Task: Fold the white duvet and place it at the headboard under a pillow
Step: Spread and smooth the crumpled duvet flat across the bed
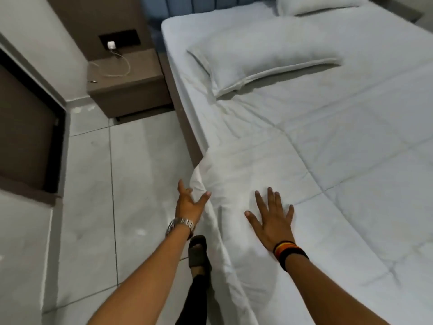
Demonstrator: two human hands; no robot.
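Note:
The white quilted duvet lies spread over the bed, its near-left corner hanging off the mattress edge. My right hand rests flat on it with fingers spread. My left hand, with a metal watch on the wrist, is open at the duvet's hanging edge, its fingertips touching the bunched fabric without gripping it. A white pillow lies askew on the upper left of the mattress. A second pillow leans at the blue headboard.
A brown nightstand with a white charger cable stands left of the bed, under a wall socket. Grey floor tiles run along the bedside. My sandalled foot stands beside the bed. A dark door frame is at the left.

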